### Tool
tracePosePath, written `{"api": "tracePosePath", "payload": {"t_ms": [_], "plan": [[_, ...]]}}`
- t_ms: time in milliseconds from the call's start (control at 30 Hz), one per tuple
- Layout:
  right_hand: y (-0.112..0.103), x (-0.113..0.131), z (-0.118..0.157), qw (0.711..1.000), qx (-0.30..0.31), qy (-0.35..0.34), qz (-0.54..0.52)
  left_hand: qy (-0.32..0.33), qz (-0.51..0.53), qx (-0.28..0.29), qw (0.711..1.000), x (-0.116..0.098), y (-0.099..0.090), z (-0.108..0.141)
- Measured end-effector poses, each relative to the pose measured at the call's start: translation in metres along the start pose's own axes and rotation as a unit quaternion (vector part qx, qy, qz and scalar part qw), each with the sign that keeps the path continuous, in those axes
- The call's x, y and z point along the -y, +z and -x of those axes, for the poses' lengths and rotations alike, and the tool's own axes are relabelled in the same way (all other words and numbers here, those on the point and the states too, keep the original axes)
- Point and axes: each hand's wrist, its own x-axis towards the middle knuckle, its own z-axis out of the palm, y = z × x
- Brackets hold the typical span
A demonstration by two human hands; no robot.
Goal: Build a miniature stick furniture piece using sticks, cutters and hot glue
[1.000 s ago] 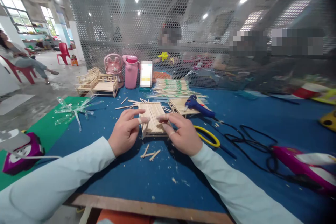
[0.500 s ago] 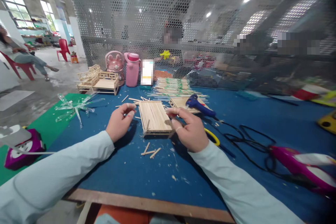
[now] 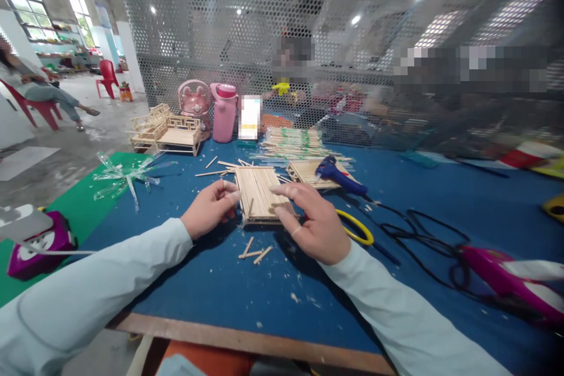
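Note:
A slatted wooden stick panel point(image 3: 259, 188) lies on the blue table, with a short stick standing near its front left corner. My left hand point(image 3: 212, 207) is at the panel's left edge, its fingers curled together; whether they pinch anything is hidden. Over the right part of the panel is my right hand point(image 3: 314, 220), thumb and fingers apart, holding nothing. Short loose sticks point(image 3: 253, 254) lie in front of the panel. Behind it are more loose sticks point(image 3: 215, 172) and a second stick piece point(image 3: 304, 173) with a blue glue gun point(image 3: 339, 175) resting on it.
Yellow-handled scissors point(image 3: 359, 228) and a black cable point(image 3: 409, 235) lie right. Small wooden furniture point(image 3: 178, 135), a pink bottle point(image 3: 224, 114), a phone point(image 3: 250, 117) and bundled sticks point(image 3: 293, 142) stand or lie behind. Clear plastic strips point(image 3: 128, 175) are left. A person sits far left.
My left hand has moved right to the panel's left edge. My right hand has shifted left over the panel, its fingers spreading. The view has moved slightly.

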Motion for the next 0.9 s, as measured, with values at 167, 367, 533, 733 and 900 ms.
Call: {"api": "tracePosePath", "payload": {"t_ms": [167, 367, 533, 733, 900], "plan": [[0.0, 0.002, 0.001, 1.0, 0.01, 0.028, -0.003, 0.025, 0.004, 0.039, 0.999, 0.0, 0.004, 0.005], [-0.002, 0.004, 0.003, 1.0, 0.011, 0.022, -0.01, 0.031, 0.023, 0.054, 0.998, 0.001, 0.01, 0.008], [-0.002, 0.009, 0.004, 1.0, 0.024, -0.01, -0.003, 0.023, 0.023, 0.042, 0.999, 0.003, 0.012, 0.009], [0.003, 0.011, 0.004, 0.999, 0.045, -0.007, -0.001, 0.092, -0.021, 0.003, 0.996, 0.003, 0.008, 0.009], [0.007, 0.012, 0.003, 0.999, 0.034, -0.002, 0.0, 0.209, -0.148, -0.035, 0.966, 0.0, 0.005, 0.014]]}}
